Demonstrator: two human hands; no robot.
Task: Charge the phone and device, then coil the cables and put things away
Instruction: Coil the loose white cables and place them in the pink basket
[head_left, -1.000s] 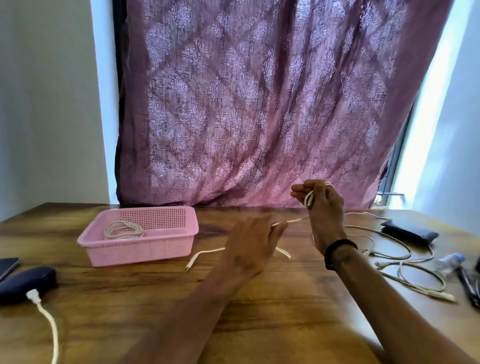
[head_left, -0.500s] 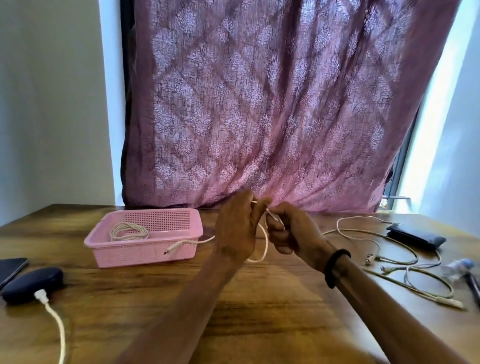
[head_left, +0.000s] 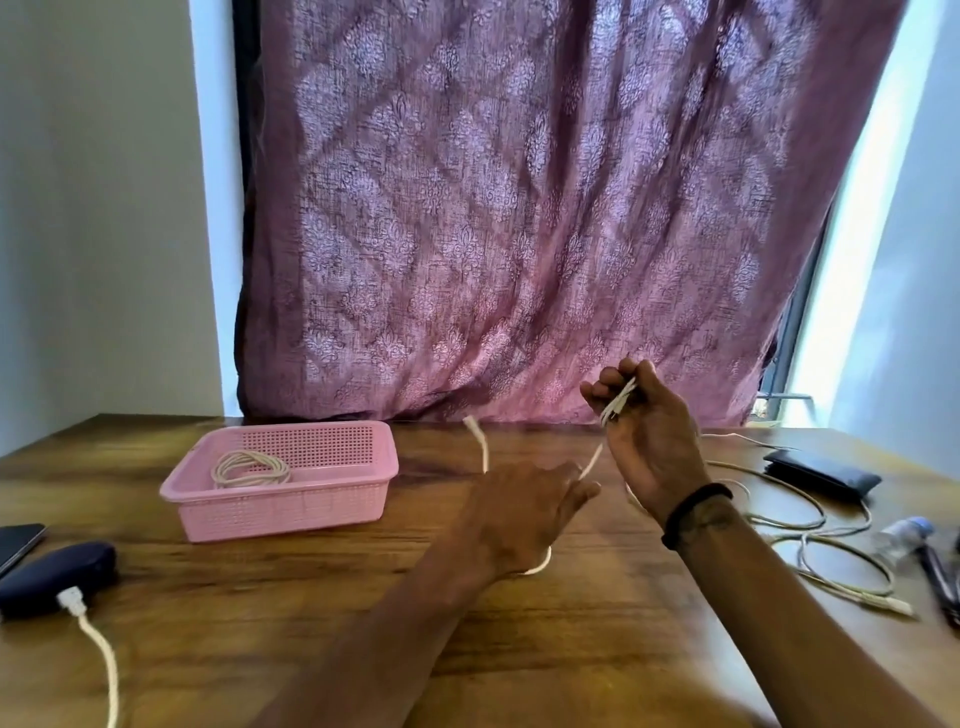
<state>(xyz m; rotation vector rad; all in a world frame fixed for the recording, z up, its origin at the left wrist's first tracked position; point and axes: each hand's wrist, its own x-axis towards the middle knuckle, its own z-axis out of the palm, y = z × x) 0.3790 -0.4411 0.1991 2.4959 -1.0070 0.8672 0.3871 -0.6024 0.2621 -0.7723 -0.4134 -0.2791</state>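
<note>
My right hand (head_left: 647, 431), raised right of centre in the frame, has its fingers curled round a few loops of the white cable (head_left: 618, 402). The cable runs down to my left hand (head_left: 524, 512), low in the middle, which pinches the strand between thumb and fingers, its free end whipping up blurred. At centre left, the pink basket (head_left: 291, 512) holds a coiled cable (head_left: 249, 467). A dark device (head_left: 52, 577) lies lower left, plugged in.
</note>
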